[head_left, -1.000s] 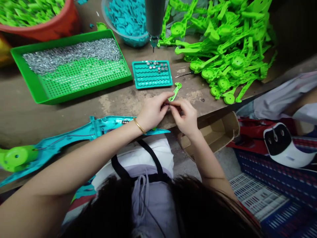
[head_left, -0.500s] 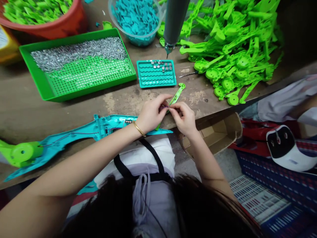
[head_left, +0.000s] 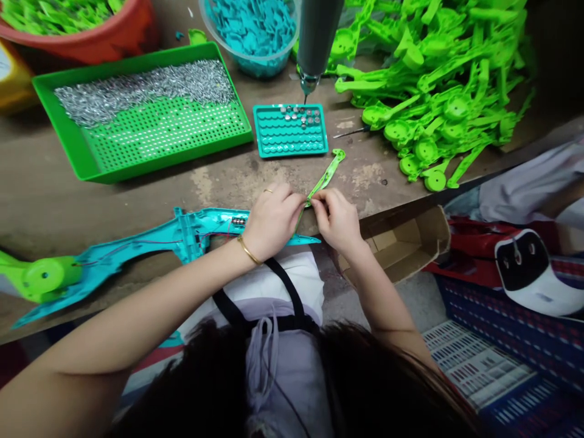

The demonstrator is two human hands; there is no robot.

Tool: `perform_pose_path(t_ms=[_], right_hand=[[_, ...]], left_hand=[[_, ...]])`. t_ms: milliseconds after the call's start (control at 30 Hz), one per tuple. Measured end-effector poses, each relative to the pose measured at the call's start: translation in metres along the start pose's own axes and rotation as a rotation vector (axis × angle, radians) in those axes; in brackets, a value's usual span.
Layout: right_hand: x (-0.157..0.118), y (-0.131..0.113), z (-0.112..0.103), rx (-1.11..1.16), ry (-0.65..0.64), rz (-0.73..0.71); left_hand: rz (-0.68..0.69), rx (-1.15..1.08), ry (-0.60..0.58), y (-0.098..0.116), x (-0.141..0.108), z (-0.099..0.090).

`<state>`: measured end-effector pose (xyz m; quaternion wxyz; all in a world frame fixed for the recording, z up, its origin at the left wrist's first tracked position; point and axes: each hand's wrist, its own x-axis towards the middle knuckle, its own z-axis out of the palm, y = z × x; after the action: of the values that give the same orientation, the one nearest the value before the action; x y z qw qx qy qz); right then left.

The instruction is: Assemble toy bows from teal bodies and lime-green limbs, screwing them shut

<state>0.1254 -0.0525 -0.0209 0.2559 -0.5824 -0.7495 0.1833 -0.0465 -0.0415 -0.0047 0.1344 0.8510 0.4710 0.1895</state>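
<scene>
The left hand (head_left: 274, 222) had turned flatter since the earlier frame, and with the right hand (head_left: 340, 222) it met at the green strip (head_left: 325, 178) near the table (head_left: 228, 179) edge, their grip unclear, while the blue shell (head_left: 166, 236), already holding wires (head_left: 137, 248), seemed not yet closed.

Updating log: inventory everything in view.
bucket: 1, red, far left
container: 1, yellow, left edge
mesh tray: 1, green, left
bits: many, silver, mesh tray
tub: 1, clear, far centre
small tray: 1, teal, centre
discs: several, silver, small tray
driver: 1, grey, far centre
pile: many, green, far right
tool: 1, dark, beside pile
strip: 1, green, centre
shell: 1, teal, near left
round piece: 1, green, near left
box: 1, brown, lower right
table: 1, brown, beneath trays
crate: count unclear, blue, lower right
co-worker: 1, pale clothing, right edge
left hand, right hand: 2, ungloved, at strip
</scene>
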Motion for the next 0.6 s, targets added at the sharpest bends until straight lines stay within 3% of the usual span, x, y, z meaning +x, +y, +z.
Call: perform_pose_path(t_ms=[200, 600], right_hand=[[-0.0034, -0.0031, 0.0018, 0.010, 0.075, -0.054], [-0.0070, 0.0022, -0.0024, 0.102, 0.103, -0.089]], left_hand=[[0.072, 0.109, 0.077, 0.0023, -0.0069, 0.0035], [0.076, 0.072, 0.065, -0.0002, -0.0060, 0.0039]])
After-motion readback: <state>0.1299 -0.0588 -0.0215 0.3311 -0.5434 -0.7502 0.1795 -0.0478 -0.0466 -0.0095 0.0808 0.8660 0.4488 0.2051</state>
